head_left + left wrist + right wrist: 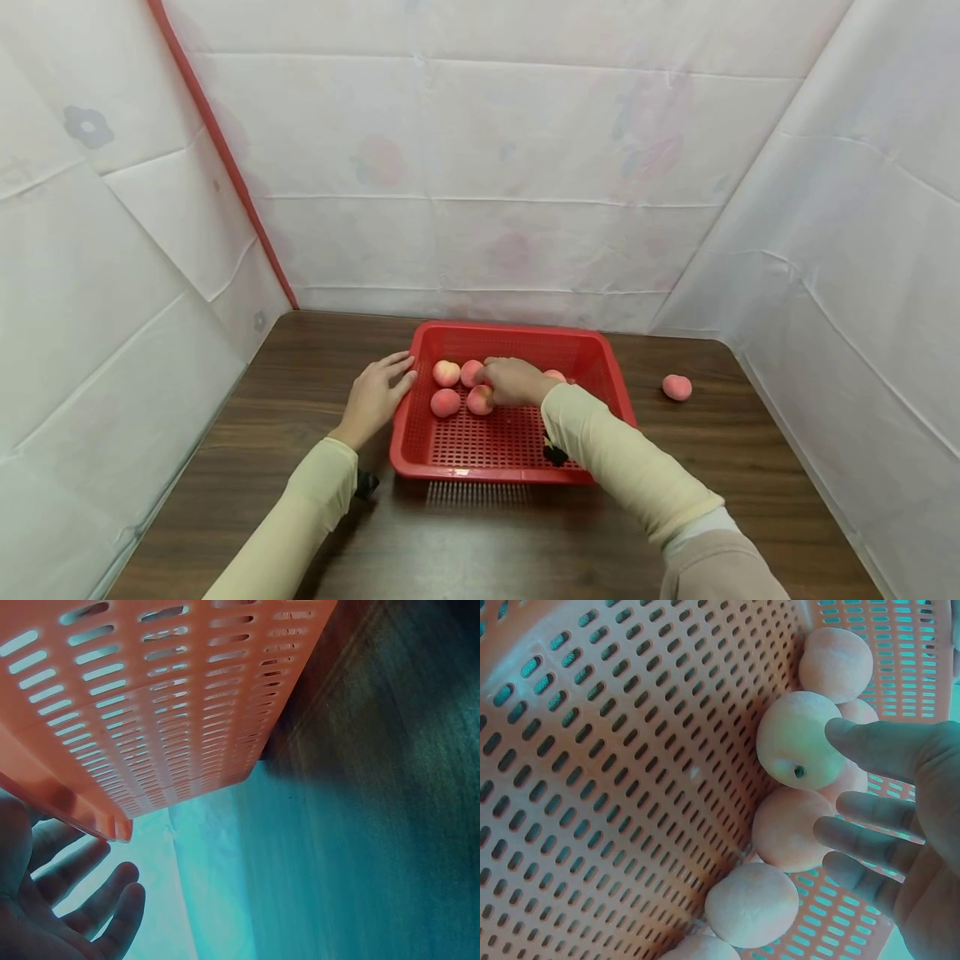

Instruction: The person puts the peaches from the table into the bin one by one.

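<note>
Several pink peaches (445, 403) sit in the red perforated plastic basket (491, 476), most of them grouped at its left side. Over this group reaches my right hand (513, 382). Seen from the right wrist, its thumb touches a pale peach (795, 742) with a small dark stem spot, while the other fingers extend fairly straight beside a lower peach (791, 829). My left hand (375, 398) is at the basket's left rim, fingertips against it. From the left wrist, that hand's fingers (75, 870) are spread and loosely bent beneath the rim of the slotted wall.
One more peach (677, 387) lies on the dark wooden table (315, 358), right of the basket. Another peach (555, 376) inside is partly hidden by my right forearm. White patterned sheets (480, 183) enclose the table at the back and both sides.
</note>
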A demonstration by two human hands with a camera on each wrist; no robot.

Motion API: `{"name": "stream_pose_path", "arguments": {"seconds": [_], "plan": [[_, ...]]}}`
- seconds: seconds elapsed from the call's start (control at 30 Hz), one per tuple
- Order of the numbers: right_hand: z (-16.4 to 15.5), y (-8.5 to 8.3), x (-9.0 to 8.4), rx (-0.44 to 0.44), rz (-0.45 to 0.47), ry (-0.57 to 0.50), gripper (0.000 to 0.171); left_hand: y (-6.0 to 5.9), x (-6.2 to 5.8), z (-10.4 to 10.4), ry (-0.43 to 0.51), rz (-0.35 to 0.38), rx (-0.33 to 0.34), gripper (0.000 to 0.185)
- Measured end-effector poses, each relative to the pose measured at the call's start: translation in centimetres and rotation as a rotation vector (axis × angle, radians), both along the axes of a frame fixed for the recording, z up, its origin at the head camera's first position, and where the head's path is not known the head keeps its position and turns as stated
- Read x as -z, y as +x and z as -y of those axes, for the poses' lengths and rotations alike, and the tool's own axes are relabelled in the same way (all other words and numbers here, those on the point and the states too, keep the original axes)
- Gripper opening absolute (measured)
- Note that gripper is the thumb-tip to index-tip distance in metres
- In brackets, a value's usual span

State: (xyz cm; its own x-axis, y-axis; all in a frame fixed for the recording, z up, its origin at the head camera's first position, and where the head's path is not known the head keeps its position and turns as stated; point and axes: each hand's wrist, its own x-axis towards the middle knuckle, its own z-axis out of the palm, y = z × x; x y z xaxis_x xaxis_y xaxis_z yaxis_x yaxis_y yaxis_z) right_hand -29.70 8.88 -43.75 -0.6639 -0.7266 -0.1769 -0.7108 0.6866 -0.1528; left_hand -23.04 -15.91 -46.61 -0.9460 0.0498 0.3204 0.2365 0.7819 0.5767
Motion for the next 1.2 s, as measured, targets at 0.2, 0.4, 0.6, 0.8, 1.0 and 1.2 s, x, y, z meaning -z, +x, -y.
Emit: {"name": "stream_pose_path", "arguments": {"seconds": [0.2, 0.4, 0.6, 0.8, 1.0, 1.2], "plan": [[-0.6, -0.4, -0.6, 0.047, 0.028, -0.035, 0.034, 0.0, 0.2, 0.0, 0.009, -0.001, -0.004, 0.04], [-1.5, -0.9, -1.1, 0.049, -0.029, -0.085, 0.037, -0.1, 0.2, -0.1, 0.013, 0.003, -0.009, 0.04], [-2.4, -1.0, -1.8, 0.126, -0.003, -0.134, 0.043, -0.1, 0.5, -0.2, 0.03, 0.012, -0.02, 0.041], [-3.0, -1.1, -2.6, 0.195, 0.018, -0.143, 0.055, -0.2, 0.5, -0.2, 0.042, 0.02, -0.031, 0.041], [-3.8, -1.5, -3.4, 0.202, -0.026, -0.157, 0.058, -0.4, 0.6, 0.0, 0.03, 0.011, -0.04, 0.043], [-5.1, -2.0, -4.5, 0.221, -0.069, -0.179, 0.057, -0.5, 0.7, 0.1, 0.027, 0.024, -0.05, 0.042]]}}
